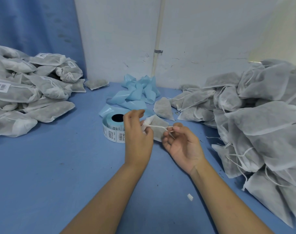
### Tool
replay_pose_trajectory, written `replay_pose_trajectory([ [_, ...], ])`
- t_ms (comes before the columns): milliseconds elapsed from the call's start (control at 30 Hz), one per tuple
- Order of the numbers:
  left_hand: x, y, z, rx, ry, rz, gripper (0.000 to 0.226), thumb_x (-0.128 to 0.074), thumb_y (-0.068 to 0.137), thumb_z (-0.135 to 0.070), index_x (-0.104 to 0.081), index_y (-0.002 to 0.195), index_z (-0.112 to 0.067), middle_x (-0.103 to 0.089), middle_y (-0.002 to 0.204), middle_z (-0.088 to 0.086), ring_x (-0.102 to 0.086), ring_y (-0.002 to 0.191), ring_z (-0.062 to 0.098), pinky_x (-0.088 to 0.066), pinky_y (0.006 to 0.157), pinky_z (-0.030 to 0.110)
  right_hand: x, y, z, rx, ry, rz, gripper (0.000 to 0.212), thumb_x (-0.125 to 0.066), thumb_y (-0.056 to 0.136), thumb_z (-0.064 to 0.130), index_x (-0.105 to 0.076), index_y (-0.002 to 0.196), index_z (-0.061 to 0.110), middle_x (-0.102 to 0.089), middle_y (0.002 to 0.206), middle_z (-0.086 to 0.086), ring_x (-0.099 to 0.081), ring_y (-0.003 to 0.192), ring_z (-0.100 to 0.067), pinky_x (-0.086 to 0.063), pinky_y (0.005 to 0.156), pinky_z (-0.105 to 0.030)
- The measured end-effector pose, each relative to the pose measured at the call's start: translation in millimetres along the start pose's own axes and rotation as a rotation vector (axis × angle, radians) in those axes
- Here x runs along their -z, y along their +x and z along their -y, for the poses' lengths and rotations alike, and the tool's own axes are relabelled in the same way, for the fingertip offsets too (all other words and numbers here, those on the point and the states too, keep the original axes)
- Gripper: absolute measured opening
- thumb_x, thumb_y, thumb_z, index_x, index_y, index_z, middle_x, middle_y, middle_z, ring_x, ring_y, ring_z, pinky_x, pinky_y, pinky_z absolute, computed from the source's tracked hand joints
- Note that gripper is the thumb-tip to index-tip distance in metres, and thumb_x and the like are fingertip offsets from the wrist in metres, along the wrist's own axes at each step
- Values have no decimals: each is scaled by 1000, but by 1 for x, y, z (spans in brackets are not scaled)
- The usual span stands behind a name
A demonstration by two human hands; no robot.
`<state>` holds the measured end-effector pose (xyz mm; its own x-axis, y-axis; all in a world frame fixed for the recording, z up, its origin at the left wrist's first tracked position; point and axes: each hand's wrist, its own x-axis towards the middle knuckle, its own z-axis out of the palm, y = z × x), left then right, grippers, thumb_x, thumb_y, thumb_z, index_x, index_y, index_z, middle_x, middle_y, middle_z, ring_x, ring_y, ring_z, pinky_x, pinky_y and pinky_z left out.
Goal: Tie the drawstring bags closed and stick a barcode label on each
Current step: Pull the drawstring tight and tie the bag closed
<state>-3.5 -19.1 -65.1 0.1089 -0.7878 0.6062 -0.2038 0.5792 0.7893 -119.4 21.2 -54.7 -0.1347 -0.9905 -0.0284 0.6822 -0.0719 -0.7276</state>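
Note:
A small white drawstring bag (158,126) filled with grey-green material lies at the table's centre between my hands. My left hand (138,132) grips its gathered neck. My right hand (181,143), palm up, pinches the white drawstring (159,126), which runs taut from the neck to my fingertips. Just left of my left hand, partly hidden by it, stands a roll of barcode labels (112,128) on pale blue backing.
A heap of labelled bags (31,92) fills the left side of the blue table (59,166). A larger heap of bags without labels (255,119) fills the right. Spent blue backing strip (135,93) lies crumpled behind the roll. A white scrap (190,197) lies near my right forearm.

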Motion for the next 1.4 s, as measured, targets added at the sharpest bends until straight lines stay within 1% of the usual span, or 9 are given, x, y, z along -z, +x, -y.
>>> replay_pose_trajectory([
  [100, 2, 1, 0, 63, -92, -4, 37, -56, 86, 2, -53, 121, -9, -47, 119, -3, -47, 104, -11, -39, 89, 5, 2, 0, 1, 45, -5, -37, 11, -60, 67, 9, -51, 66, 17, -62, 71, 0, -59, 63, -14, -48, 57, -20],
  [200, 2, -1, -2, 144, -155, -14, 29, -54, 92, -9, -54, 119, -18, -59, 113, -7, -54, 104, -1, -43, 89, 14, 1, 2, -2, 128, -132, -113, 15, -63, 71, 5, -53, 69, 16, -61, 71, 3, -56, 63, -11, -42, 57, -20],
  [300, 3, 1, -7, 190, -224, -61, 24, -50, 94, -9, -54, 114, -22, -59, 100, -20, -54, 91, -12, -39, 77, 4, -1, 3, -7, 229, -336, -231, 18, -64, 81, 3, -58, 72, 16, -63, 70, 10, -57, 64, -3, -41, 66, -22],
  [400, 3, 11, -13, 277, -327, -100, 26, -47, 94, -3, -57, 112, -18, -59, 100, -18, -54, 86, -15, -40, 75, 3, -2, 4, -11, 243, -393, -298, 13, -69, 80, 7, -61, 74, 16, -66, 78, 12, -58, 70, -5, -45, 75, -24],
  [633, 6, 28, -20, 613, -706, -17, 26, -46, 90, 3, -62, 90, -18, -63, 95, 5, -60, 91, 19, -47, 87, 33, -3, 4, -11, 149, -288, -202, 14, -66, 84, 3, -62, 73, 12, -67, 79, -4, -66, 78, -17, -55, 83, -32],
  [800, 10, 27, -17, 696, -996, 24, 31, -35, 84, 5, -57, 103, -6, -63, 90, 10, -58, 89, 25, -48, 79, 32, -3, 5, -11, 165, -256, -257, 16, -64, 85, 2, -61, 73, 11, -68, 78, -3, -65, 80, -18, -55, 86, -35],
  [900, 8, 23, -16, 664, -988, 71, 30, -41, 88, 3, -51, 113, -11, -68, 78, 0, -63, 81, 16, -51, 76, 30, -5, 4, -12, 193, -193, -290, 13, -63, 87, 2, -59, 76, 9, -68, 79, -3, -66, 80, -16, -55, 86, -33],
  [1033, -2, 10, -17, 590, -664, 151, 34, -65, 86, -8, -51, 117, -9, -67, 101, 4, -66, 92, 16, -52, 85, 30, -11, 4, -18, 197, -146, -290, 15, -63, 87, 1, -56, 77, 8, -68, 79, -4, -67, 78, -16, -55, 85, -31],
  [1400, 1, 8, -15, 512, -549, 120, 11, -74, 81, -14, -69, 90, -13, -74, 79, -5, -71, 75, 7, -51, 60, 17, -22, 3, -33, 228, -127, -341, 9, -68, 85, 5, -59, 83, 7, -70, 76, -5, -68, 75, -15, -59, 75, -26],
])
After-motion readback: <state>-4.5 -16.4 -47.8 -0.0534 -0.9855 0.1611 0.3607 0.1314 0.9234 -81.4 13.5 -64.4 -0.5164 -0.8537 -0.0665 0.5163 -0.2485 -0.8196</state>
